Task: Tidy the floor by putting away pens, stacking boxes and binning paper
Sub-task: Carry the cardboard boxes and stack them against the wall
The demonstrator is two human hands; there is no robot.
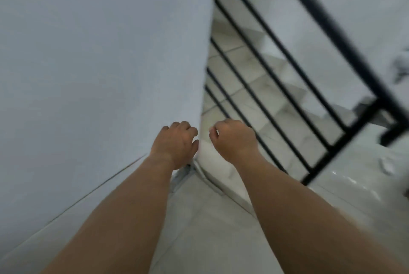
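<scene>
Both my arms reach forward over the pale tiled floor toward a wall corner. My left hand hangs back-up at the corner's base, its fingers loosely curled, and I see nothing in it. My right hand hovers beside it, with curled fingers and the thumb against the forefinger. Whether it pinches anything is hidden. A small white scrap lies on the floor at the right, past the railing's foot. A blurred grey-white lump shows at the right edge. No pens or boxes are in view.
A light grey wall fills the left half. A black metal railing runs diagonally on the right, with tiled stairs descending behind it. A low white ledge borders the stairwell.
</scene>
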